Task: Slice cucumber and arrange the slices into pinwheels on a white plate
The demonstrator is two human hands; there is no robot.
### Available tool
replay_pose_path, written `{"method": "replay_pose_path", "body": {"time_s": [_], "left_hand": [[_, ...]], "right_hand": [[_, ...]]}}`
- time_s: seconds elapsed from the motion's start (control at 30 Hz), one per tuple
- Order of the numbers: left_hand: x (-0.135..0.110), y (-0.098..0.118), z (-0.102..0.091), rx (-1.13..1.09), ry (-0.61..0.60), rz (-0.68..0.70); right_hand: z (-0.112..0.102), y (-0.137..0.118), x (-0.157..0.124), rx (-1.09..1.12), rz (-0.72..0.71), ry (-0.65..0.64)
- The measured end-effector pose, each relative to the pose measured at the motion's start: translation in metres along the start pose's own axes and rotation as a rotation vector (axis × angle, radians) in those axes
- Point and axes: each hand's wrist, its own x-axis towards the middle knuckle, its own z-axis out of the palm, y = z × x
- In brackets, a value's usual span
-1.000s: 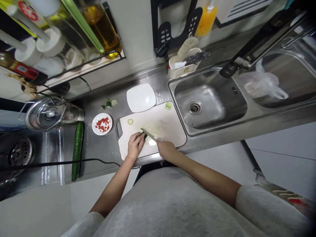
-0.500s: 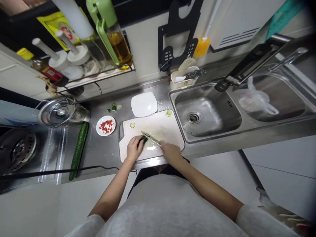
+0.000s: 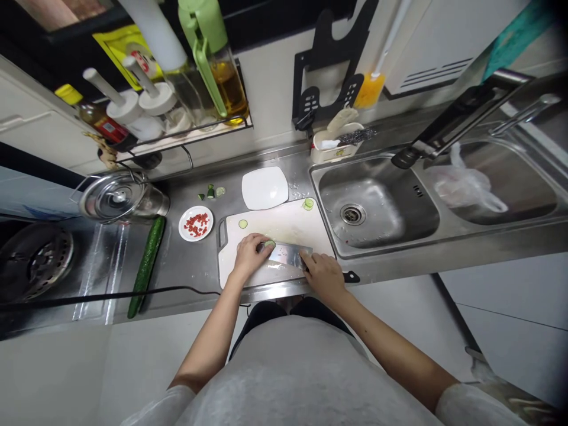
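My right hand (image 3: 325, 275) is closed on a kitchen knife (image 3: 286, 254), its broad blade turned flat over the white cutting board (image 3: 233, 260) and its black handle end sticking out past the palm. At the far end of the blade, my left hand (image 3: 249, 257) has its thumb and fingers closed around a cucumber slice (image 3: 270, 243). Whether more cucumber lies under those fingers is hidden. One loose slice (image 3: 243, 224) rests at the board's upper left, and a few cucumber slices (image 3: 307, 203) lie at its upper right corner.
Behind the board sits a white square plate (image 3: 265, 188). To the left are a small plate of chopped red pieces (image 3: 196, 224), cucumber ends (image 3: 210, 191), a whole cucumber (image 3: 146, 266) and a steel pot (image 3: 118, 198). A sink (image 3: 377, 201) adjoins the right side.
The knife has gone from blade edge-down against the cucumber piece to lying flat, with a slice at its end. Both hands have shifted slightly right in the picture, as has the whole view.
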Motion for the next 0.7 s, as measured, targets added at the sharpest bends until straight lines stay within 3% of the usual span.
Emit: {"method": "replay_pose_path", "body": {"time_s": [0.13, 0.4, 0.57, 0.7], "left_hand": [[0.001, 0.001, 0.0, -0.067, -0.021, -0.087], [0.005, -0.022, -0.007, -0.126, 0.213, -0.451], [0.015, -0.051, -0.022, -0.093, 0.301, -0.542], [0.031, -0.062, -0.02, -0.131, 0.298, -0.568]], "right_hand": [[0.003, 0.002, -0.001, -0.01, -0.004, 0.027], [0.005, 0.006, -0.002, 0.013, 0.04, -0.007], [0.006, 0.014, 0.001, 0.046, 0.078, -0.038], [0.004, 0.017, 0.006, 0.056, 0.102, -0.047]]}}
